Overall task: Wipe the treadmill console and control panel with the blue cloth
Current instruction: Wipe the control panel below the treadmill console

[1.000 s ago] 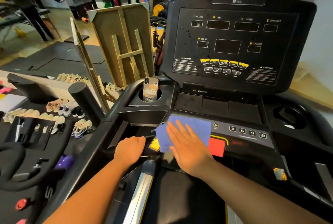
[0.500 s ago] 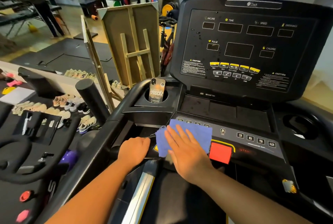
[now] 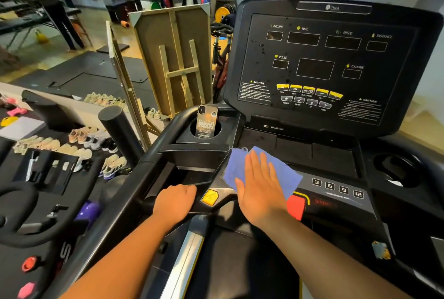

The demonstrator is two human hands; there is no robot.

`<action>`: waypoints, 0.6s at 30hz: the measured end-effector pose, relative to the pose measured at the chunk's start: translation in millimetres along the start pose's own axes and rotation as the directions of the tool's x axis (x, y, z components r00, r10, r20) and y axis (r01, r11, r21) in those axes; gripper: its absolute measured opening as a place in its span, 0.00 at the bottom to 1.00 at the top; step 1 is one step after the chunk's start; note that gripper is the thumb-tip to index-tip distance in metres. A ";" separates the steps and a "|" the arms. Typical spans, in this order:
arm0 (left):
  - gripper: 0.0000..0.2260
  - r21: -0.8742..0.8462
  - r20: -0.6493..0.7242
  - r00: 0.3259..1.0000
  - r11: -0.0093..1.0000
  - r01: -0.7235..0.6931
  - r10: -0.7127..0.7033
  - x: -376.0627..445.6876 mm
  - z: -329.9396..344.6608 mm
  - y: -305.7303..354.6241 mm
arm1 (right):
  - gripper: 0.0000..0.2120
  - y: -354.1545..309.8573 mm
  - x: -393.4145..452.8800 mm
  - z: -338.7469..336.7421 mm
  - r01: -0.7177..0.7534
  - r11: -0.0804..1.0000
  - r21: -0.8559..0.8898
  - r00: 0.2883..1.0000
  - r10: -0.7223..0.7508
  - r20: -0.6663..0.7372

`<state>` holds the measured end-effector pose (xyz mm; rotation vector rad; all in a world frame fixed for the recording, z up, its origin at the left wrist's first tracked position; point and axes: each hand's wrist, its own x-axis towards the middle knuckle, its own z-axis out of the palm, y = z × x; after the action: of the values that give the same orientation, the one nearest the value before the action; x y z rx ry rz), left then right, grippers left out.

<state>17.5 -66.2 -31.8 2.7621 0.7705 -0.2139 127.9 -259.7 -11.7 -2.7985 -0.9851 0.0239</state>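
The black treadmill console (image 3: 319, 68) stands upright ahead, with dark display windows and yellow buttons. Below it lies the sloping control panel (image 3: 336, 189) with numbered keys 3, 6, 9, 12 and a red stop button (image 3: 296, 207). The blue cloth (image 3: 236, 166) is spread flat on the panel's left part. My right hand (image 3: 260, 189) presses on it with straight fingers. My left hand (image 3: 174, 205) grips the black handlebar (image 3: 134, 205) just left of a yellow emblem (image 3: 210, 197).
A phone (image 3: 207, 123) stands in the left cup holder; another cup holder (image 3: 396, 169) is at right. Left of the treadmill are an exercise bike (image 3: 28, 202), rows of shoes (image 3: 72, 147), a wooden frame (image 3: 173, 58), and a person (image 3: 51, 3) far back.
My right hand has slid the blue cloth up and a little right on the control panel, uncovering the yellow emblem. My left hand stays on the handlebar.
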 end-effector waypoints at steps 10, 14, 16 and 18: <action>0.18 -0.053 -0.015 1.000 0.998 0.014 -0.015 -0.3 1.6 -0.3 | 0.31 20.3 20.8 -9.5 0.126 0.990 0.064 0.992 -0.125 -0.020; 0.19 -0.093 -0.023 0.998 0.994 0.054 -0.056 3.5 5.0 -3.2 | 0.32 61.0 -0.4 -11.8 0.037 0.998 0.053 0.999 -0.035 -0.033; 0.19 -0.102 -0.024 0.998 0.993 0.061 -0.063 5.0 7.1 -2.9 | 0.32 85.3 -16.3 -12.6 -0.028 0.996 0.087 0.999 0.031 -0.042; 0.20 -0.121 -0.036 0.996 0.990 0.075 -0.080 5.2 7.7 -2.9 | 0.32 101.6 -31.2 -15.0 -0.103 0.991 0.087 0.992 0.109 -0.070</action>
<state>19.8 -63.5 -40.8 2.6337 0.8723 -0.1221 167.7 -359.3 -15.4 -2.7512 -0.7987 -0.0252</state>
